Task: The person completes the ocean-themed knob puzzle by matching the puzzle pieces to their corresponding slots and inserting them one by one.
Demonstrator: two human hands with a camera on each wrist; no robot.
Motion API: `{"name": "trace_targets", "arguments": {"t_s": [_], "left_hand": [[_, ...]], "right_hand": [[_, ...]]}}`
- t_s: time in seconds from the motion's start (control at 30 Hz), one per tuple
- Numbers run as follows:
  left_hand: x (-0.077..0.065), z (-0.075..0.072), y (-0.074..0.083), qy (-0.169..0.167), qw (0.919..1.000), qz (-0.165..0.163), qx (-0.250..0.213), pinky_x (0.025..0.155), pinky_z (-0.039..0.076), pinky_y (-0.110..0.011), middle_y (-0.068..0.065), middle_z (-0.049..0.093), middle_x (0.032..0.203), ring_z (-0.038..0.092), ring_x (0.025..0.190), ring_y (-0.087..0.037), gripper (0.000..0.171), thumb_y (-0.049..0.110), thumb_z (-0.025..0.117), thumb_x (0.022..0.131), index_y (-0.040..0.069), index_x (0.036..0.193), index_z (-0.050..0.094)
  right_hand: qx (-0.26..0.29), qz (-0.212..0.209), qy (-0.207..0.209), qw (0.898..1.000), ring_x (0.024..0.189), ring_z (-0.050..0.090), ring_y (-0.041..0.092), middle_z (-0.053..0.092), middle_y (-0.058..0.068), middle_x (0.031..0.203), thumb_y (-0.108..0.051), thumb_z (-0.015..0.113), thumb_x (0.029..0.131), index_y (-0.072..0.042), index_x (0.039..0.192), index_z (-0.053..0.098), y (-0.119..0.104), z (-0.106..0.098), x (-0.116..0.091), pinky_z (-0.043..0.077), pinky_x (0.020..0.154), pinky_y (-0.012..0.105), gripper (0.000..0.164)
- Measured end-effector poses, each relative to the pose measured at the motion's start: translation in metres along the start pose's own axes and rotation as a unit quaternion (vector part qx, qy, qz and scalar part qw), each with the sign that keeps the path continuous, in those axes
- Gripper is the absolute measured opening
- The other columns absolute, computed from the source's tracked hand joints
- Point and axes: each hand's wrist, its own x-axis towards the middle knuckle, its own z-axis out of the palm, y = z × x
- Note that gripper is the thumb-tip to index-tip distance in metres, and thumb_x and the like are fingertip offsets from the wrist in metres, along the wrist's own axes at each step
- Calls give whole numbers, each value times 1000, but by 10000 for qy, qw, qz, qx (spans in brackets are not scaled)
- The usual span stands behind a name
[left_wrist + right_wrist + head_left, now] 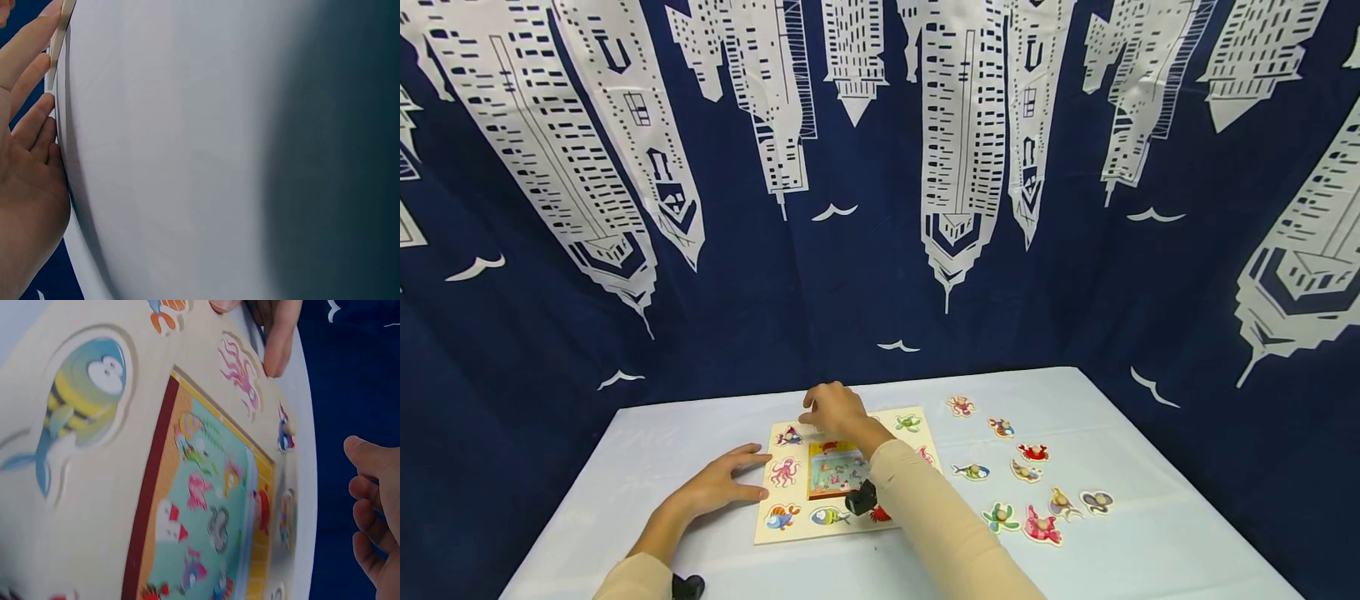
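Note:
A wooden sea-animal puzzle board point(775, 536) lies on the table with a sea picture point(837, 473) in its middle. At its left edge my left hand point(718, 485) rests, thumb and fingers extended against the board. Over the board's far edge hovers my right hand point(837, 410), its fingers loosely bent and holding nothing in the right wrist view. Nearest to it, a purple fish piece point(789, 436) with a knob sits in the far left corner recess. Printed recesses, such as the octopus recess point(785, 472) and striped fish recess point(84, 394), hold no piece.
Loose knobbed pieces lie to the board's right, among them an octopus piece point(960, 406), a crab piece point(1033, 452), a striped fish piece point(972, 472), a turtle piece point(1001, 517) and a pink piece point(1042, 526). A dark blue skyline-print curtain point(865, 275) hangs behind the white table point(1150, 550).

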Motion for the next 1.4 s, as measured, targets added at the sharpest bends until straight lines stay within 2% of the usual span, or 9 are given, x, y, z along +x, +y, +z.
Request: {"name": "trace_targets", "arguments": {"t_s": [0.37,0.6,0.7,0.83,1.07,1.4], "left_hand": [[1,0,0,0,10000,69,-63,112,21,-76,-25,39,159,26,146,-55,72,34,91,78,6,140,65],[0,-2,-1,-45,9997,214,118,112,22,-75,-25,39,159,26,146,-54,72,35,90,79,7,140,64],[-1,-3,2,-64,9997,220,96,112,22,-75,-25,39,159,26,147,-54,71,33,90,79,7,140,65],[-2,-2,4,-86,9997,184,104,113,22,-74,-25,39,159,26,147,-54,70,32,90,80,7,140,64],[-1,-1,7,-162,9994,264,159,112,22,-75,-27,38,158,26,146,-55,70,33,89,81,7,140,63],[-3,-1,3,-131,9996,197,150,111,21,-76,-28,38,158,26,146,-56,70,33,89,81,7,141,63]], "right_hand": [[91,-181,178,9996,81,64,11,69,-9,89,-37,80,92,-17,114,79,27,-40,-15,55,72,30,29],[76,-589,265,9979,77,63,11,71,-6,87,-30,81,93,-13,111,80,42,-61,-30,53,66,28,25],[91,-596,234,9979,77,63,12,71,-6,86,-30,81,93,-12,112,79,51,-69,-38,53,66,29,26],[86,-587,251,9979,78,63,13,71,-7,86,-29,81,92,-12,111,79,63,-76,-49,52,67,30,25],[417,-771,675,9939,70,60,10,70,-5,83,-23,83,90,-8,105,79,86,-85,-75,50,62,28,21],[493,-908,702,9922,67,56,6,67,-10,78,-18,85,88,-8,100,80,118,-98,-110,49,61,26,17]]}}
